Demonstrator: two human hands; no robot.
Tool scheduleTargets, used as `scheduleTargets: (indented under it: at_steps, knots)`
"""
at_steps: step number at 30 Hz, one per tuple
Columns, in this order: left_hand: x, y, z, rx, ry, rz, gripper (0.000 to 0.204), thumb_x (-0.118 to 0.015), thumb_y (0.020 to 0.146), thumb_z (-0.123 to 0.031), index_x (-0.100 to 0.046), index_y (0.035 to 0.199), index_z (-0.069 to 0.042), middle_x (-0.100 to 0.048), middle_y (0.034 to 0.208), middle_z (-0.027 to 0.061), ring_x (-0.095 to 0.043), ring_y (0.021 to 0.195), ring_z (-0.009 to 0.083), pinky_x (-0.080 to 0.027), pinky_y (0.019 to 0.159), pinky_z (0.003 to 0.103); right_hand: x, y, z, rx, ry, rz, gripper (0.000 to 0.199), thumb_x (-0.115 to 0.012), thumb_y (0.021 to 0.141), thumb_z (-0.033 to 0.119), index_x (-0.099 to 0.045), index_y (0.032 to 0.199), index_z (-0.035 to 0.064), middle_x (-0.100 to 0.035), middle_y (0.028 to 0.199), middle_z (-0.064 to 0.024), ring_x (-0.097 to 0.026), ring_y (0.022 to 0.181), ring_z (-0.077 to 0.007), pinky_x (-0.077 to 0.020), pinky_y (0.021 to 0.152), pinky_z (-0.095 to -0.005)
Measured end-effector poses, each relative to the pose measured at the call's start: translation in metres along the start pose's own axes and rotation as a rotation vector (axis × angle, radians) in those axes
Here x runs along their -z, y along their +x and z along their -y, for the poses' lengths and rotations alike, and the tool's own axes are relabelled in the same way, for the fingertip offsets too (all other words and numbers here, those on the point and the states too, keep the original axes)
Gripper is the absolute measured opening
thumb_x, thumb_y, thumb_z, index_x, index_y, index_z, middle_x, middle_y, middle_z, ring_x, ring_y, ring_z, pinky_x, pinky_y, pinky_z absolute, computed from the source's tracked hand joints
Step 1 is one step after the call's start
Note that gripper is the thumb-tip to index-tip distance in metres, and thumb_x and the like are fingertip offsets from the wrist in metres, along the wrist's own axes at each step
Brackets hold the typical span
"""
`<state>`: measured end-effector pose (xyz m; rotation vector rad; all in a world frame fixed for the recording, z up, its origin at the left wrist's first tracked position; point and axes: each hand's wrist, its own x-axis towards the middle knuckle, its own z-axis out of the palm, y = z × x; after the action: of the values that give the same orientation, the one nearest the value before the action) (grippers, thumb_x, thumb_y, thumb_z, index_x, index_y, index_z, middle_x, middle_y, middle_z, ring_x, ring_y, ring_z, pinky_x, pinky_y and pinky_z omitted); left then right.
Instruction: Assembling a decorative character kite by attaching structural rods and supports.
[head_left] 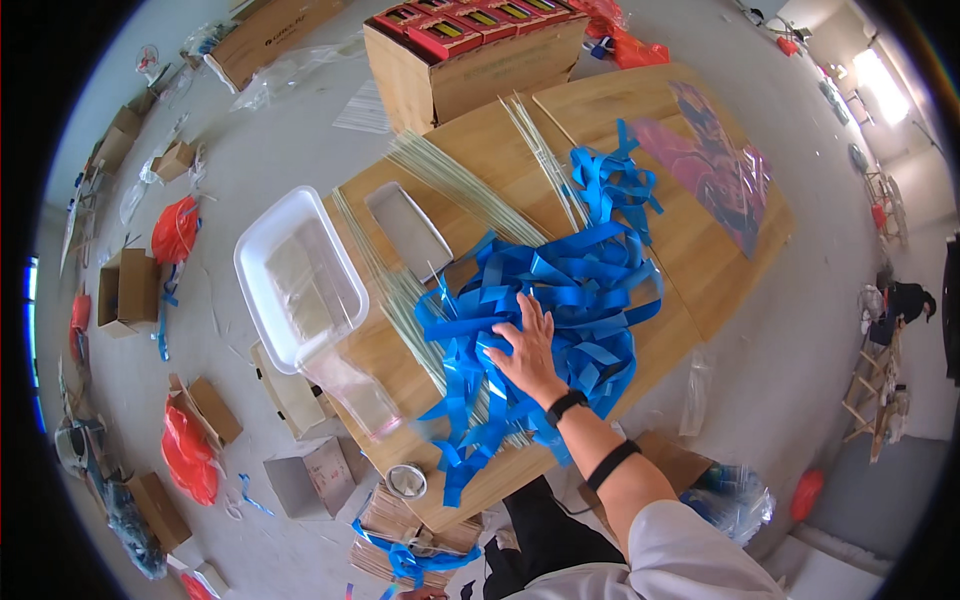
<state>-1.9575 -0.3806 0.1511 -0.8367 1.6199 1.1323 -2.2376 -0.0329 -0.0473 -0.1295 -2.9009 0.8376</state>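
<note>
My right hand point(527, 350) reaches over a large tangled pile of blue ribbon strips point(590, 345) on the wooden table. Its fingers are spread and rest on or just above the strips; no strip shows gripped in them. At the lower edge, a sliver of my left hand point(424, 593) appears beside a bundle of flat brown pieces point(440, 525) with blue ribbon across it; its fingers are hidden. Thin pale sticks point(465, 185) lie in bunches left of and beyond the pile. A smaller heap of blue ribbon point(612, 180) sits farther back.
On the table's left side are a white plastic tub point(252, 260), an open shallow box point(408, 225), clear plastic bags point(360, 395) and a roll of tape point(406, 481). A printed plastic sheet point(705, 165) lies far right. Beyond the table stands a carton point(480, 85) of red boxes.
</note>
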Motion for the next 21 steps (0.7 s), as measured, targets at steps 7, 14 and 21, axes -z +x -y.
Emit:
scheduleTargets:
  at_steps: [7,14,21]
  knots:
    - [-0.003,0.032,0.022,-0.381,0.053,-0.155,0.011,-0.064,0.088,-0.013,-0.069,0.087,-0.004,-0.063,0.074,0.005,-0.054,0.065,0.0122,-0.043,0.058,0.029,0.014,-0.066,0.017,-0.028,0.363,0.094,0.024,-0.074,0.079,0.007,-0.062,0.1,0.0045,-0.058,0.126,-0.0212,-0.056,0.116,-0.0402,-0.048,0.098,-0.0434]
    - [-0.016,0.024,0.001,-0.505,0.161,-0.126,0.009,-0.07,0.083,-0.012,-0.072,0.088,-0.005,-0.068,0.077,0.0114,-0.068,0.073,0.0273,-0.052,0.066,0.036,-0.003,-0.088,0.048,0.12,0.325,0.367,0.034,-0.074,0.079,0.011,-0.062,0.11,0.0034,-0.061,0.12,-0.0203,-0.059,0.111,-0.0396,-0.0504,0.093,-0.0439]
    - [-0.027,0.018,0.002,-0.551,0.214,-0.166,0.006,-0.072,0.082,-0.008,-0.072,0.088,-0.005,-0.068,0.083,0.0111,-0.066,0.078,0.0304,-0.052,0.07,0.038,-0.034,-0.087,0.078,0.052,0.443,0.611,0.029,-0.074,0.078,0.009,-0.064,0.104,0.0007,-0.064,0.114,-0.0207,-0.06,0.109,-0.0383,-0.0501,0.093,-0.0434]
